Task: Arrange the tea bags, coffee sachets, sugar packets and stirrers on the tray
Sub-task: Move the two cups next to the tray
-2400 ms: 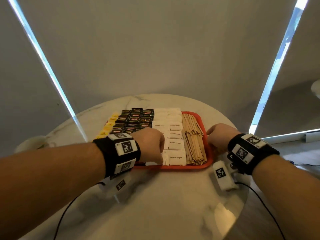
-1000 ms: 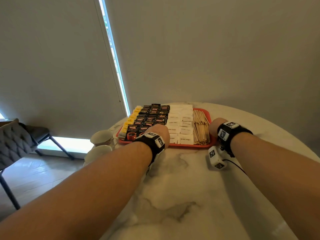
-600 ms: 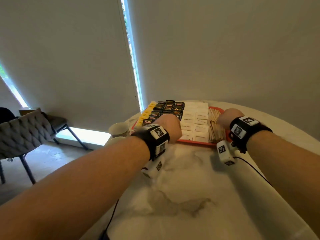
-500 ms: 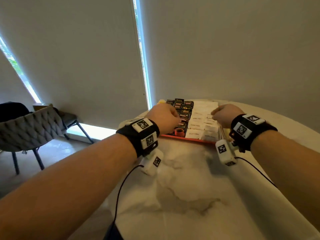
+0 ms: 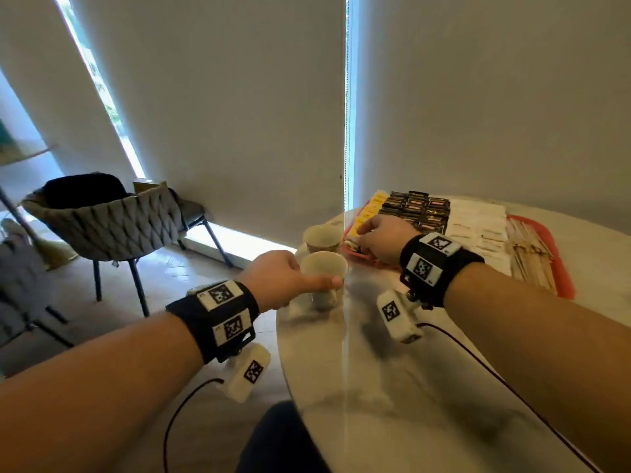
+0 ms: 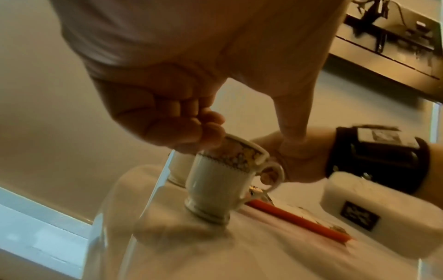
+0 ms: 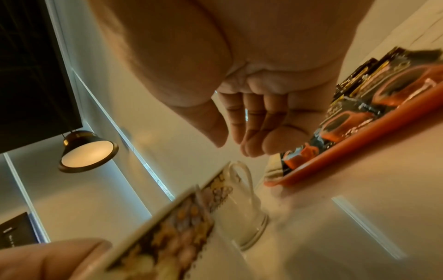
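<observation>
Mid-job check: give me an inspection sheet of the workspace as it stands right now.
Surface: round marble table.
Job's things: red tray with yellow tea bags, dark coffee sachets, white sugar packets, wooden stirrers, in rows.
Clutter: two patterned cups, near cup, far cup, left of tray.
Hands: left hand grips near cup's rim; right hand over tray's left corner, holds nothing.
Cables: dark cable from right wrist camera crosses table.
Surroundings: grey chair, window blinds.
</observation>
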{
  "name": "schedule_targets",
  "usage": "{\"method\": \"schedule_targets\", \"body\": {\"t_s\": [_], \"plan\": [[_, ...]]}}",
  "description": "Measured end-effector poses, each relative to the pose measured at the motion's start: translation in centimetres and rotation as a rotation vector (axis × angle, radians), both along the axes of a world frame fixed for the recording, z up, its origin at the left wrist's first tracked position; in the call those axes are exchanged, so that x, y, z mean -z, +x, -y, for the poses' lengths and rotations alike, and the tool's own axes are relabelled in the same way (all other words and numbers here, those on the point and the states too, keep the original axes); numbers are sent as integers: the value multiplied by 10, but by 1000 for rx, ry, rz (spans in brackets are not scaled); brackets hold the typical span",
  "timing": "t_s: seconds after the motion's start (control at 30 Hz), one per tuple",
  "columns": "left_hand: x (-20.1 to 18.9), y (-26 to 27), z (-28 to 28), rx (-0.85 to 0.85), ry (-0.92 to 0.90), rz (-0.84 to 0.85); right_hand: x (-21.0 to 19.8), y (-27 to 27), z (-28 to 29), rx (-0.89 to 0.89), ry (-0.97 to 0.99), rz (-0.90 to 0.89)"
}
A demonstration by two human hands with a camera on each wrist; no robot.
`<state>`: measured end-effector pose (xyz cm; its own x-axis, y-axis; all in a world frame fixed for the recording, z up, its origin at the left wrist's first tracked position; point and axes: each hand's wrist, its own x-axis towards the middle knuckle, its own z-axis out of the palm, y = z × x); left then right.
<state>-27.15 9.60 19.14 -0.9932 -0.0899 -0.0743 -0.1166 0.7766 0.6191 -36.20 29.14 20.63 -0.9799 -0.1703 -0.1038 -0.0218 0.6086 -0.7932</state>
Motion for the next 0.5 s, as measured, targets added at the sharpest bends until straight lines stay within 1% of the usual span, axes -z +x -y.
{"method": "schedule_targets", "body": {"t_s": [0.1,0.2,0.27,0.33,0.4,0.5], "plan": [[3,1,-5,64,-99,29,3,-2,13,24,41,38],[3,-5,1,82,-128,48,8,-4,21,26,134,55],[4,-9,7,67,-121,85,10,-3,24,29,146,58],[6,-12,15,48,-82,102,14,-2,27,19,151,63],[7,-13,22,17,0,105,16,-2,30,-8,189,63],[10,-11,31,-52,136,104,20,-2,33,28,108,96]]}}
